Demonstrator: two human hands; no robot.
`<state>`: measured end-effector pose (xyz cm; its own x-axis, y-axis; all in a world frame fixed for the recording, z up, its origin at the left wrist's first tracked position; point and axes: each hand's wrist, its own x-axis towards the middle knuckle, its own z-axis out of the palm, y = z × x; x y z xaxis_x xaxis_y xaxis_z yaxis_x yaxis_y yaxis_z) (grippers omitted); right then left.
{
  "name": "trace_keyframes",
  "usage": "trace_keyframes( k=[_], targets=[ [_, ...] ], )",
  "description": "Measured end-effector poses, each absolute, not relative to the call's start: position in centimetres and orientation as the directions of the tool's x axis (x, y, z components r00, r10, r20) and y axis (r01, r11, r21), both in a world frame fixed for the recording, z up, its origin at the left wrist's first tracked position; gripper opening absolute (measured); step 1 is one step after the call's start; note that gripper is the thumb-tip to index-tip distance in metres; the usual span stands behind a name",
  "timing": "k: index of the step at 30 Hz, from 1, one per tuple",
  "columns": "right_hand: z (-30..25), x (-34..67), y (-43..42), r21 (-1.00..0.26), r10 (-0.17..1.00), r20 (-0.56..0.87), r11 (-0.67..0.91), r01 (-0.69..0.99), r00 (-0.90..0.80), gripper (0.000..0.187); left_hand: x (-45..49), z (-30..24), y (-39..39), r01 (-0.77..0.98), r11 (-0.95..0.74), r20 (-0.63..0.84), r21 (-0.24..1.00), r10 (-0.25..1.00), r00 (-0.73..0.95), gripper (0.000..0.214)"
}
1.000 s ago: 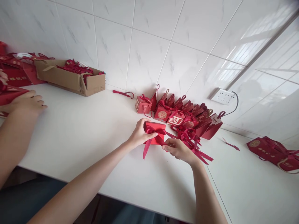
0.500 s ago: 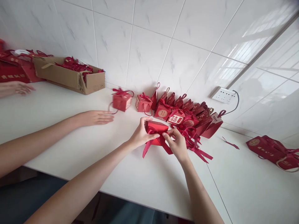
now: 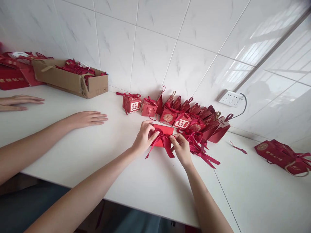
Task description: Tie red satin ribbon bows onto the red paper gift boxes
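A small red gift box [image 3: 166, 130] sits on the white table [image 3: 97, 152] in front of me, with a dark red ribbon [image 3: 163, 143] tied across it. My left hand [image 3: 143, 137] pinches the ribbon at the box's left side. My right hand [image 3: 181, 148] pinches the same ribbon on the right. The ribbon's two tails hang down over the box's front between my hands.
A row of finished red boxes [image 3: 167, 113] lines the tiled wall, ending at one box [image 3: 132, 104] on the left. A cardboard carton [image 3: 70, 81] of ribbons stands back left. Another person's hands [image 3: 86, 118] [image 3: 19, 101] rest flat on the table. Flat red boxes [image 3: 283, 155] lie at right; a wall socket [image 3: 229, 98] is above.
My hands have drawn closer on the ribbon at the box. The other person set a finished box at the left end of the row and pulled the hand back.
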<state>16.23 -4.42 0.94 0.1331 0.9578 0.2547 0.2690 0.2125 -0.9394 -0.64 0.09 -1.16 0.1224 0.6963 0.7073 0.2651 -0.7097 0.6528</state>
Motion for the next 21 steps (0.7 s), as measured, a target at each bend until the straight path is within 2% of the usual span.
trace_keyframes(
  k=[4, 11, 21],
  targets=[
    [0.8, 16.3, -4.3, -0.952, 0.962, 0.242, 0.212, 0.220, 0.123, 0.041, -0.4, -1.0, -0.4, 0.251, -0.695, 0.695, 0.674, 0.711, 0.103, 0.018],
    [0.6, 16.2, -4.2, -0.965, 0.963, 0.232, 0.210, 0.157, 0.140, 0.043, 0.5, -1.4, -0.8, 0.269, -0.652, 0.687, 0.709, 0.724, -0.057, 0.021],
    [0.3, 16.3, -3.8, -0.978, 0.967, 0.203, 0.194, 0.075, 0.156, 0.044, 0.5, -1.4, -0.8, 0.170, -0.635, 0.654, 0.754, 0.750, -0.096, 0.027]
  ],
)
